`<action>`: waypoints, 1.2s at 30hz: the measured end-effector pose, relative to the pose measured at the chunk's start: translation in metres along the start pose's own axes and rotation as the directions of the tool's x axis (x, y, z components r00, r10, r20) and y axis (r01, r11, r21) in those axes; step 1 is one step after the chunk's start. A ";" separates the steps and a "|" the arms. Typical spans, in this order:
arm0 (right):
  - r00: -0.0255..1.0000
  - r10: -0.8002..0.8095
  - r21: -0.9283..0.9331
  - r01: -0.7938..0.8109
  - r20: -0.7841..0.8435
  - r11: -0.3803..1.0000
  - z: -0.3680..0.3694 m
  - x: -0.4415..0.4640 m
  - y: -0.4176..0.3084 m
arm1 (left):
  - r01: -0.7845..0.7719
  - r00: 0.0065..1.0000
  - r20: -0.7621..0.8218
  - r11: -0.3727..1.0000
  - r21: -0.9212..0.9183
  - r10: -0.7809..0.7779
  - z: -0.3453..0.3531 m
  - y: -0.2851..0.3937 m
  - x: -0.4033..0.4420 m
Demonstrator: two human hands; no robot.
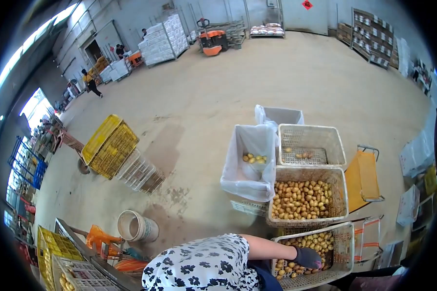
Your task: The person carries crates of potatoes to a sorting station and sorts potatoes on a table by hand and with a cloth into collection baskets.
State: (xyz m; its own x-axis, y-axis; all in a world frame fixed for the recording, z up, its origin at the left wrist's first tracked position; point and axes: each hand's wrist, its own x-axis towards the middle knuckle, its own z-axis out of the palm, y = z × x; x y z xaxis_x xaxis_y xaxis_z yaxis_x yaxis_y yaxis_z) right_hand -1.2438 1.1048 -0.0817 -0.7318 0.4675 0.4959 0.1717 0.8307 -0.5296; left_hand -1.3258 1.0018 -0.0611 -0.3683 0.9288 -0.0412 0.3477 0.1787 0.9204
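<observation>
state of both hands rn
Left hand: gloved, in the near crate at the potatoes; can't tell if it's gripping any.
Right hand: not in view.

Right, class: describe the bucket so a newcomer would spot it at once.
On the open floor, find the stack of yellow and white crates at left. Nearer the camera stands a pale bucket. Unlike those boxy, perforated crates, it is round with solid walls.

No txt legible; red diamond sign (307, 5) on far door (303, 20), char unclear.
</observation>
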 end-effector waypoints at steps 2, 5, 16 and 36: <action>1.000 0.004 -0.008 -0.004 -0.004 1.000 0.003 -0.001 -0.002 | 0.030 0.999 -0.013 0.994 -0.104 -0.031 -0.004 0.000 -0.010; 0.998 0.039 -0.048 -0.042 -0.051 0.998 -0.006 -0.006 0.014 | 0.105 0.994 0.045 0.963 -0.249 -0.097 0.012 -0.017 -0.001; 0.587 0.487 -0.216 -0.753 -0.647 0.621 -0.176 -0.211 0.189 | -0.123 0.919 0.367 0.989 -0.078 0.143 0.146 -0.018 0.025; 0.454 0.539 -0.293 -0.886 -0.710 0.360 -0.240 -0.220 0.125 | -0.790 0.613 0.613 0.368 0.490 0.498 0.255 0.098 0.148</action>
State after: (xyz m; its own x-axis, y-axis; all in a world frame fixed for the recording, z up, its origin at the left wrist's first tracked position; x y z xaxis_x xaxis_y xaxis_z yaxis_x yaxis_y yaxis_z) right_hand -0.9026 1.1785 -0.0919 0.2281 0.8744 0.4282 0.9034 -0.0260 -0.4281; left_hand -1.1264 1.2400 -0.0767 0.4763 0.8575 0.1947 0.8418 -0.5086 0.1808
